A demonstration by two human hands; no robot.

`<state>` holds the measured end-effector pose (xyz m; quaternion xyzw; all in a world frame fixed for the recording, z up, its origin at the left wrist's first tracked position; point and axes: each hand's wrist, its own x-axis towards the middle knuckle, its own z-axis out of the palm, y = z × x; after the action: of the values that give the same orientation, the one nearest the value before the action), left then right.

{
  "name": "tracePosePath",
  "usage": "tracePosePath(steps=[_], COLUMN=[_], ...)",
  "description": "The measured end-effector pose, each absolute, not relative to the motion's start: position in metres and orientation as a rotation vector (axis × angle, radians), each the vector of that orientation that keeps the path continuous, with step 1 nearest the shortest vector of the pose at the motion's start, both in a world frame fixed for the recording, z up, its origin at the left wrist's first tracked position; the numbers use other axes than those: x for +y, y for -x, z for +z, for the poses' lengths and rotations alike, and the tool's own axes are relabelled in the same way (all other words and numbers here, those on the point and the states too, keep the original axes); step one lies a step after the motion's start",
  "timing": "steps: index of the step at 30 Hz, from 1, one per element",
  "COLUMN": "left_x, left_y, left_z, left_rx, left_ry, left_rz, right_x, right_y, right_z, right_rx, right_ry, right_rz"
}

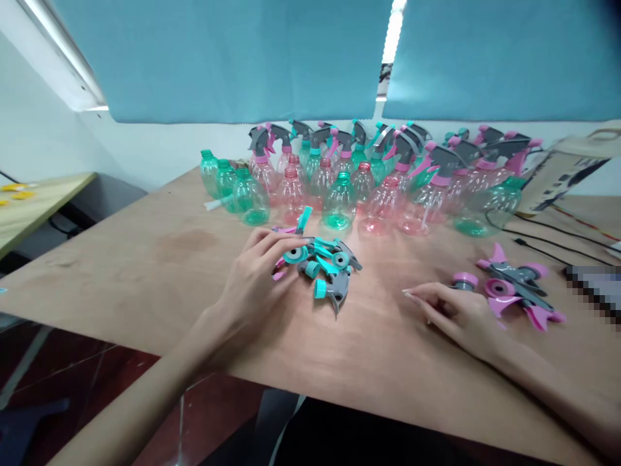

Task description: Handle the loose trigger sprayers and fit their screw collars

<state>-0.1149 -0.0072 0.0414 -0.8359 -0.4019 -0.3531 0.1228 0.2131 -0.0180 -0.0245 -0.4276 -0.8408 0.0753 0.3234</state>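
Head view: where did the turquoise-and-grey spray heads [324, 248] lie, and which hand was nearer?

– They lay in a loose pile on the wooden table [145, 285]. A person's left hand [264, 262] reached over the pile's left side, fingers at one turquoise collar [294, 254]; the right hand [460, 315] rested well off to the pile's right.

– Was anything held?

– The left hand's grip could not be told, its thumb and inner fingers being partly hidden at the pile. The right was loosely curled, with nothing seen between its fingers. The two hands were wide apart, the pile between them and much closer to the left.

– And the piece nearest the person?

– One turquoise-collared head [338, 289] lay at the pile's near side, collar turned left, its grey body slanting toward the person. The others crossed it at mixed angles.

– What surrounded them?

– Pink-and-grey spray heads [519, 278] lay farther right of the pile, just beside the right hand; contact there could not be judged. Behind the pile stood green and pink bottles [292, 199], some topped with sprayers, others open-necked.
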Motion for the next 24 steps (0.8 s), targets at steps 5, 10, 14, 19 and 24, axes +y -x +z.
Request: tracePosePath(steps=[5, 10, 14, 19, 24], left_x=[0.014, 0.032, 0.027, 0.010, -0.003], left_y=[0.117, 0.118, 0.126, 0.132, 0.120], left_z=[0.049, 0.046, 0.041, 0.038, 0.034], left_rx=[-0.964, -0.965, -1.048, -1.072, -1.052], left_ry=[2.464, 2.624, 2.695, 2.637, 2.606], left_rz=[-0.831, -0.626, -0.583, -0.865, -1.032], right_x=[-0.018, -0.019, -0.019, -0.017, -0.022], right_y=[-0.210, -0.210, -0.208, -0.214, -0.232], right_z=[-0.025, -0.026, -0.026, -0.027, -0.015], right_rx=[-2.257, -2.258, -2.267, -2.294, -2.260], right_ry=[1.109, 1.131, 1.158, 1.144, 1.204], right_rz=[0.152, 0.153, 0.173, 0.180, 0.178])
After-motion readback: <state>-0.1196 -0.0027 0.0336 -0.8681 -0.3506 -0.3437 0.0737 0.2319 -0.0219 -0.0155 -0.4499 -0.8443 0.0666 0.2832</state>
